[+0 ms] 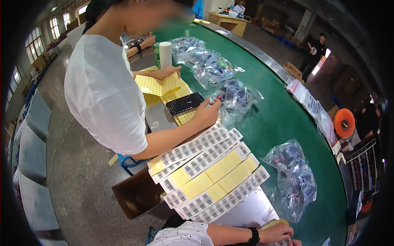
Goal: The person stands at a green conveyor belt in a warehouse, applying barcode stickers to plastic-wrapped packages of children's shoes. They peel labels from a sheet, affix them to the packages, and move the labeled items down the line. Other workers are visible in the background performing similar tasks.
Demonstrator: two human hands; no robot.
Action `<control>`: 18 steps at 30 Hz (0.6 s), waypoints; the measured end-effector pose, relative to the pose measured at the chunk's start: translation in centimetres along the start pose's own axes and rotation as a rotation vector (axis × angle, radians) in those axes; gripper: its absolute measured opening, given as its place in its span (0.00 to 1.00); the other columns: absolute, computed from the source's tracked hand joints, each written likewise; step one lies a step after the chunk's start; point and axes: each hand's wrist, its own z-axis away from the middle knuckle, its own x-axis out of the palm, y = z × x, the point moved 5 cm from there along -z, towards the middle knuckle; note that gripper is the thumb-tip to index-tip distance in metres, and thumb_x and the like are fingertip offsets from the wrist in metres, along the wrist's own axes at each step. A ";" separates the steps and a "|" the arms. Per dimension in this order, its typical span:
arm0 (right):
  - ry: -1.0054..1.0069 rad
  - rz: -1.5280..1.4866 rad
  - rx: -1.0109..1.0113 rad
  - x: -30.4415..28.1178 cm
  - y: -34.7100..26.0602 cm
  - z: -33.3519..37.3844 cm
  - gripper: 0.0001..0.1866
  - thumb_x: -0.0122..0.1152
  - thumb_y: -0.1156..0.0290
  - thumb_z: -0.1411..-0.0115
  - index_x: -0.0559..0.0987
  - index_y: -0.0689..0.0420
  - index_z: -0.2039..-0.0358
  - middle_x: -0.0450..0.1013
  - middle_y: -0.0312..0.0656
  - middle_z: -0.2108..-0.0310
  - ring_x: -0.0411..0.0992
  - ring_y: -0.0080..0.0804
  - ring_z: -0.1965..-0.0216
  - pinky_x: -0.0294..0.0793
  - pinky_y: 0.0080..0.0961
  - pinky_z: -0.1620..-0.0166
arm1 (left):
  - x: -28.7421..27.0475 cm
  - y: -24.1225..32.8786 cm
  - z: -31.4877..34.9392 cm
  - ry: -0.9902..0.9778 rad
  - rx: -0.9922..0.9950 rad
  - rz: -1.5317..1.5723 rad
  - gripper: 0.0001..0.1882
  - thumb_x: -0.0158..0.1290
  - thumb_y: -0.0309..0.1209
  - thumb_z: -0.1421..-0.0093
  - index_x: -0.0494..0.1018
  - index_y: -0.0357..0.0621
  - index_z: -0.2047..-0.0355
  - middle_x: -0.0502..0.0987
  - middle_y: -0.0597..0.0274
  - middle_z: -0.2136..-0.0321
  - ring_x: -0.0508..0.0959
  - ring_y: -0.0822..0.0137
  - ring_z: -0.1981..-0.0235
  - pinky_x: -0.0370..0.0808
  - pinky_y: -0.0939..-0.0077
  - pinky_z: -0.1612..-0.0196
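My left hand (pixel 277 232), with a black band on its wrist, is at the lower edge. Its fingers are closed on a label strip (pixel 283 242), whose yellow backing (pixel 274 223) curves up behind the hand. Of my right hand (pixel 294 242) only a small part shows beside the left fingertips; its grip is hidden. Left of and beyond my hands lie several overlapping strips of white barcode labels (pixel 246 187), some with bare yellow backing (pixel 201 186). They rest over the grey metal tabletop (pixel 256 205).
Clear bags of bluish items (pixel 293 172) lie on the green belt (pixel 262 127). A co-worker in a white shirt (pixel 104 90) sits alongside, one hand by a phone (pixel 184 104), the other at yellow label sheets (pixel 158 84). A brown bin (pixel 137 194) stands below the table edge.
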 end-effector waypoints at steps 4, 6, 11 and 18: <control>0.046 0.055 -0.018 0.0 -0.4 0.4 0.06 0.57 0.76 0.41 0.77 0.66 0.70 0.73 0.41 0.72 0.69 0.30 0.68 0.69 0.25 0.59 | 0.0 0.0 0.1 -0.025 -0.033 0.001 0.09 0.48 0.29 0.43 0.73 0.36 0.65 0.77 0.52 0.72 0.77 0.56 0.68 0.72 0.69 0.63; 0.043 -0.138 0.095 0.2 -0.2 0.2 0.06 0.57 0.75 0.42 0.77 0.66 0.69 0.73 0.40 0.71 0.69 0.29 0.68 0.68 0.24 0.59 | -0.3 0.2 0.1 -0.032 -0.049 -0.005 0.09 0.48 0.29 0.42 0.73 0.36 0.64 0.77 0.52 0.71 0.77 0.57 0.68 0.72 0.69 0.62; -0.069 -0.460 0.338 0.2 0.6 -0.4 0.05 0.60 0.75 0.43 0.78 0.65 0.69 0.74 0.36 0.71 0.68 0.23 0.67 0.67 0.19 0.60 | -1.0 1.7 -0.1 -0.144 -0.054 -0.008 0.11 0.49 0.31 0.39 0.73 0.37 0.60 0.78 0.54 0.67 0.77 0.60 0.66 0.72 0.71 0.61; 0.002 -0.604 0.365 -0.1 1.5 0.1 0.05 0.60 0.75 0.43 0.79 0.64 0.70 0.73 0.33 0.71 0.68 0.20 0.69 0.67 0.17 0.64 | -0.6 3.0 -1.0 -0.193 -0.119 0.006 0.10 0.52 0.28 0.41 0.74 0.36 0.60 0.78 0.55 0.68 0.76 0.69 0.69 0.72 0.75 0.64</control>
